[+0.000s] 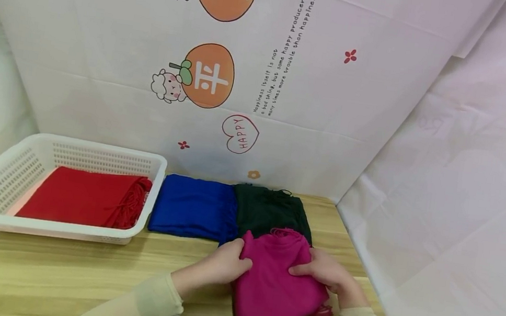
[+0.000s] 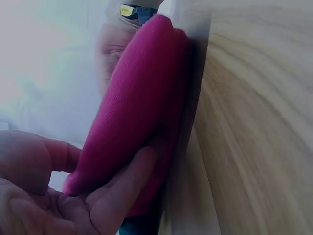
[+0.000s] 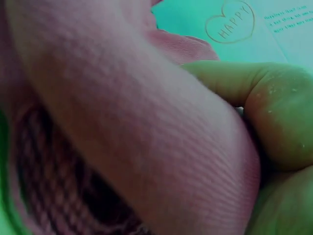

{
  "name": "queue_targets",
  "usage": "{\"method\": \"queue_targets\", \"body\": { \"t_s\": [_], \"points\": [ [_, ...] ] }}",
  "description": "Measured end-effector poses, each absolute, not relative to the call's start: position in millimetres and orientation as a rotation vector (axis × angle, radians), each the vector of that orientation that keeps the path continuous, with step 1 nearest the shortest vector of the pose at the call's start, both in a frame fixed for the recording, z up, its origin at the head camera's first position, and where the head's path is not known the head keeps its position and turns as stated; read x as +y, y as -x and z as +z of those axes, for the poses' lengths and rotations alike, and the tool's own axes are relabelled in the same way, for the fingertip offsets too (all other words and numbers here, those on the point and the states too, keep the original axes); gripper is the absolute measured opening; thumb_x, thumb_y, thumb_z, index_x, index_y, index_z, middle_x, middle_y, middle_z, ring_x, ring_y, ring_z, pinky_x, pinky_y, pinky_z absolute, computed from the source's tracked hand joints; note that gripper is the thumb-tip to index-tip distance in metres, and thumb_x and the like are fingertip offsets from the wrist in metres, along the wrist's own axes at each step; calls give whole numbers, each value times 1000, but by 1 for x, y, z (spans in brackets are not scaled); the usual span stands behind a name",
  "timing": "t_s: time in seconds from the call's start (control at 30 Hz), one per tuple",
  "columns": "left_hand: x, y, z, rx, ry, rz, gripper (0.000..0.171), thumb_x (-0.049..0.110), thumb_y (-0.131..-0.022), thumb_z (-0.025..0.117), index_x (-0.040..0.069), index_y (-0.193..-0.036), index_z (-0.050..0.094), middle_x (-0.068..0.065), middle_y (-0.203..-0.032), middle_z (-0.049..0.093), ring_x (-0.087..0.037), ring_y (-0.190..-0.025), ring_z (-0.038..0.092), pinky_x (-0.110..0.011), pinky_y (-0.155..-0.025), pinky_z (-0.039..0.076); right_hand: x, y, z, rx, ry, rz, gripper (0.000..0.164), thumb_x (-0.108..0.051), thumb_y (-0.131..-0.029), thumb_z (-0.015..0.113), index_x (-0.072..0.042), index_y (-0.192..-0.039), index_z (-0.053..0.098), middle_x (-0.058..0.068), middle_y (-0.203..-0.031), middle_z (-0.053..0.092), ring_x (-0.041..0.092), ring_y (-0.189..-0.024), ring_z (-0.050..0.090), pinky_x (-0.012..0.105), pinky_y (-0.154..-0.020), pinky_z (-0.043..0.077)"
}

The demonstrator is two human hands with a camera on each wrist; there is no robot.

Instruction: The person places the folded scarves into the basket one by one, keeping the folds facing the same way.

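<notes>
Folded magenta fringed cloth [image 1: 277, 287] at head view's 5 o'clock; left hand [image 1: 225, 262] and right hand [image 1: 326, 270] both have fingers gripping it. From it: folded dark-green cloth [image 1: 266, 207] at 12, partly covered; folded royal-blue fringed cloth [image 1: 195, 206] at 10; white perforated plastic basket [image 1: 59, 229] toward 9–10, on wood-grain counter [image 1: 45, 269], holding 1 folded red fringed cloth [image 1: 82, 197]. Cloths: 4.

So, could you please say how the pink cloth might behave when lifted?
The pink cloth looks floppy, given its soft, rounded folds. It could unfold if lifted by one layer, being folded over. Its stringy fringe would likely dangle.
</notes>
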State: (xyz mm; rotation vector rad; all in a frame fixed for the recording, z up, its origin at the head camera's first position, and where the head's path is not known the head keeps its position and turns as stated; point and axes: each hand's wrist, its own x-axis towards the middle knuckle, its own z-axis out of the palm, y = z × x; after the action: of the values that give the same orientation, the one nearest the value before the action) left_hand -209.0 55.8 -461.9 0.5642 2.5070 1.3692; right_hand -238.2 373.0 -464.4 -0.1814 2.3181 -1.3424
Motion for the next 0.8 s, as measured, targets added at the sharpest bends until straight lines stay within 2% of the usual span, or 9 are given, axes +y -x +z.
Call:
{"method": "queue_targets", "body": {
  "t_s": [0.13,0.37,0.6,0.8],
  "points": [
    [48,210,-462,2455,-528,1486,22,22,-100,55,3,-112,55,-7,-90,59,-19,-77,58,-35,-66,49,363,238,-466,2349,179,-1351,51,-22,-82,85,-1,-124,64,11,-110,70,27,-96,69,40,-81,57],
    [36,211,-457,2451,-466,1580,16,19,-101,51,4,-105,52,-8,-87,56,-19,-73,57,-34,-62,48,340,232,-463,2290,163,-1436,53,-21,-84,83,3,-125,58,13,-113,68,27,-98,67,39,-83,57],
    [28,212,-455,2506,-496,1623,11,16,-101,51,5,-103,49,-7,-89,56,-18,-79,56,-35,-70,48,316,226,-457,2225,163,-1524,52,-22,-86,82,3,-123,55,14,-110,69,27,-95,70,40,-80,59],
    [19,214,-451,2544,-506,1643,10,17,-104,50,7,-105,49,-6,-88,57,-19,-79,57,-35,-71,49,302,221,-455,2194,160,-1602,52,-21,-88,80,4,-124,53,16,-111,68,28,-96,70,41,-80,59]
  ]
}}
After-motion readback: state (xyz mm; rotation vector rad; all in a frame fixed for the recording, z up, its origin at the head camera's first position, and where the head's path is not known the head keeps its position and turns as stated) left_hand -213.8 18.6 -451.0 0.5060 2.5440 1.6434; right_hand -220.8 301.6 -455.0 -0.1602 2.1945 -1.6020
